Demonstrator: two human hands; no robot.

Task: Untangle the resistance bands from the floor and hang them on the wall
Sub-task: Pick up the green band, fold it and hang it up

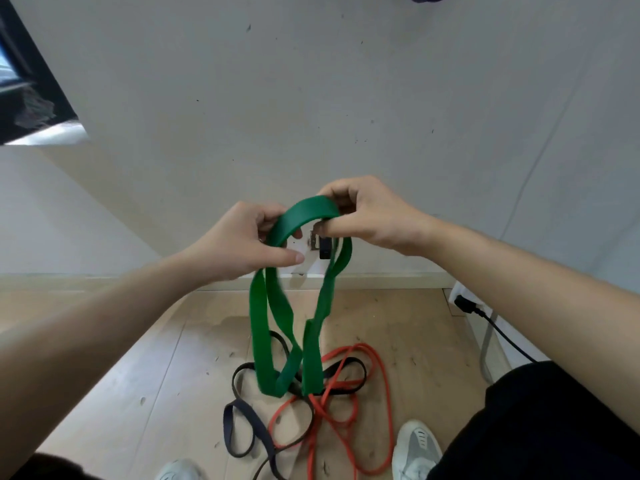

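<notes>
Both hands are raised in front of the scuffed white wall (311, 98), sharing a wide flat green rubber resistance band (304, 209). The left hand (249, 240) has its fingers curled round the left side of the band's top arc, with the thumb lying across in front. The right hand (363, 216) pinches the right end of that arc, its fingertips tucked behind the strap and partly hidden. From the hands the green band hangs in twisted loops down to a tangle on the pale wooden floor (121, 393); I cannot tell whether its lowest folds touch the floor or hang just above it. Between the hands, behind the arc, a small metal-and-black wall fitting (320, 245) shows, mostly covered by the strap and fingers, so its shape is hard to make out. Below lie thin black rubber bands (227, 424) interlaced with a thin orange-red rubber band (388, 410). The number of black ones is unclear, and both colours run off the lower edge. A pale grey right shoe (415, 445) stands beside the tangle, and the left shoe (176, 471) is cut off at the bottom. At the right, a white power strip (460, 292) with a black plug (465, 304) is partly hidden by the right forearm. A dark window frame (34, 81) is cropped at the upper left.
</notes>
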